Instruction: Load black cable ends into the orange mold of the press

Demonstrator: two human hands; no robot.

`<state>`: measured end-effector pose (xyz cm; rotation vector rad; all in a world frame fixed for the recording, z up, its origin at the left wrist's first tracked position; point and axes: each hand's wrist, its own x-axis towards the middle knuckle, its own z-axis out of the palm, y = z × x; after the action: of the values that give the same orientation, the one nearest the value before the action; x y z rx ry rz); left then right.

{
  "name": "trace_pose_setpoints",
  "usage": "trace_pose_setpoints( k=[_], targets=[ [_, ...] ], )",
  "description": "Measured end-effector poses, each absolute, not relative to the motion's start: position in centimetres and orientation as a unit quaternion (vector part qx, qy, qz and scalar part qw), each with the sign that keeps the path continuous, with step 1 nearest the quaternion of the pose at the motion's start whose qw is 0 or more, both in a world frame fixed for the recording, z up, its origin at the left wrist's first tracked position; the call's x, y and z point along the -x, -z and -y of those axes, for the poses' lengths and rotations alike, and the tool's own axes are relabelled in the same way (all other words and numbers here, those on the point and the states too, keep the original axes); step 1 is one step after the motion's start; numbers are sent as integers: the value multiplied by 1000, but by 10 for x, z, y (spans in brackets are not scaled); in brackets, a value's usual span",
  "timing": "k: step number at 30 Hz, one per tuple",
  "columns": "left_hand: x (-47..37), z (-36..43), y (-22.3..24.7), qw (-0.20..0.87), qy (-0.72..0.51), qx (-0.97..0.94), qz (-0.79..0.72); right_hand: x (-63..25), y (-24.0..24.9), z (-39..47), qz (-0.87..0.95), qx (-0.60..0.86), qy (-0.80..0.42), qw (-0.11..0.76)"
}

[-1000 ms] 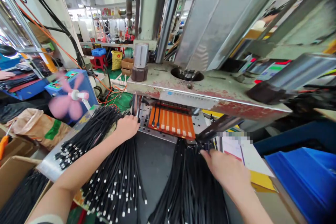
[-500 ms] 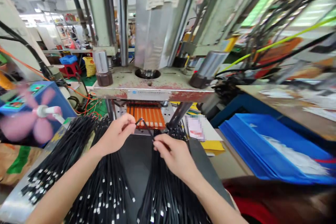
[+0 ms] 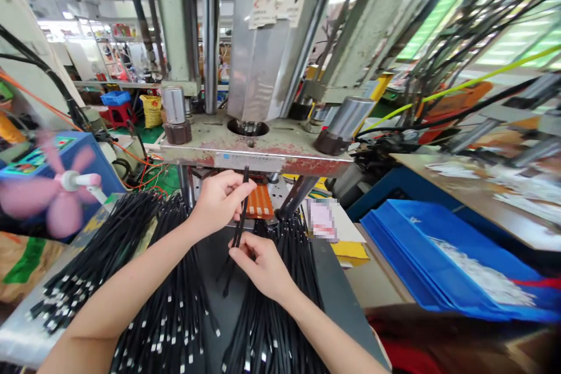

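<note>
Between my two hands runs a black cable (image 3: 241, 219), held nearly upright in front of the press. My left hand (image 3: 219, 201) pinches it near the upper end, its fingers closed. Lower down, my right hand (image 3: 262, 263) grips the same cable between thumb and fingers, and a loose end dangles below. Bundles of black cables with silvery ends lie on the dark table (image 3: 214, 272): one bundle (image 3: 278, 315) under my right hand, another bundle (image 3: 169, 304) beside my left forearm. Behind my hands, an orange ribbed block (image 3: 260, 201) sits in the press, partly hidden by my left hand.
The press's metal plate (image 3: 263, 146) spans just above my hands, with thick posts either side. A pink fan (image 3: 68, 181) blurs at the left. To the right are a paper sheet (image 3: 346, 222) and blue trays (image 3: 394, 245) holding white pieces.
My left hand has risen and moved slightly right, and my right hand has moved left and down. The cable between them now stands nearly upright with its end hanging.
</note>
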<state>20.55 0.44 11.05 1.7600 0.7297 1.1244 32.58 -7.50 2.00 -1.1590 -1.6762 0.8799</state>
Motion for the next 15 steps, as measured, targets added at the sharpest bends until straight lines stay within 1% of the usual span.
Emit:
trace_pose_setpoints(
  k=[2, 4, 6, 8, 10, 12, 13, 15],
  targets=[
    [-208, -11, -117, 378, -501, -728, -276, -327, -10, 63, 689, 485, -316, 436],
    [-210, -17, -127, 285, -528, -763, -238, -332, -4, 41, 694, 504, -272, 435],
    [-209, -23, -136, 203, -528, -805, -178, -339, -5, 10, 689, 526, -224, 446],
    [-207, -27, -137, 156, -507, -840, -118, -345, -9, -23, 675, 553, -181, 454],
    [-203, -30, -123, 148, -511, -838, -122, -350, -13, -52, 661, 577, -158, 453],
    [-196, -36, -96, 159, -522, -812, -208, -353, -15, -73, 652, 594, -155, 446],
    [-191, -39, -80, 161, -502, -810, -258, -355, -15, -79, 647, 600, -157, 442],
    [-179, -44, -50, 143, -376, -868, -292, -356, -14, -85, 644, 608, -163, 434]
  ],
)
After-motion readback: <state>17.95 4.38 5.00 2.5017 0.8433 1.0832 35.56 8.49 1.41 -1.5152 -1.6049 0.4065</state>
